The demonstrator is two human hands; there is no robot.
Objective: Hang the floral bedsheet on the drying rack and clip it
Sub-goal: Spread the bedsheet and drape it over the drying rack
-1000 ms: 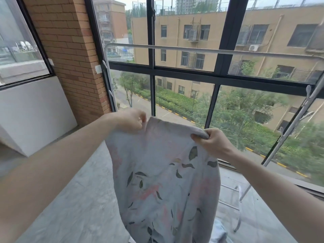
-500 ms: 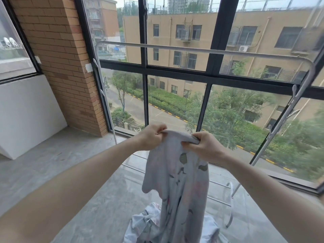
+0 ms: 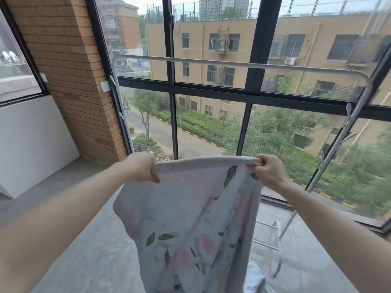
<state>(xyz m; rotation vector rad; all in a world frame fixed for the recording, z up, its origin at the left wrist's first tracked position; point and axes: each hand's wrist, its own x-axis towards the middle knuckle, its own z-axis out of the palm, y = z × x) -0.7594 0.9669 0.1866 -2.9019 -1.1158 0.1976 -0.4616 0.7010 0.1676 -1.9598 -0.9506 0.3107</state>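
Both hands pinch the top edge of the sheet (image 3: 190, 218): the left hand (image 3: 140, 168) curls round its left corner, the right hand (image 3: 267, 171) grips the right corner, and the cloth hangs between them, well below the rack's top bar (image 3: 232, 64). The judged step is lifting the edge over that bar. To do it well, the edge should stay level and taut, rise clear of the bar, then drape evenly; the trailing cloth near the floor (image 3: 84, 240) could drag.

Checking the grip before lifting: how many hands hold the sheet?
2. The left hand grips the floral bedsheet at its top left corner; the right hand grips the top right corner.
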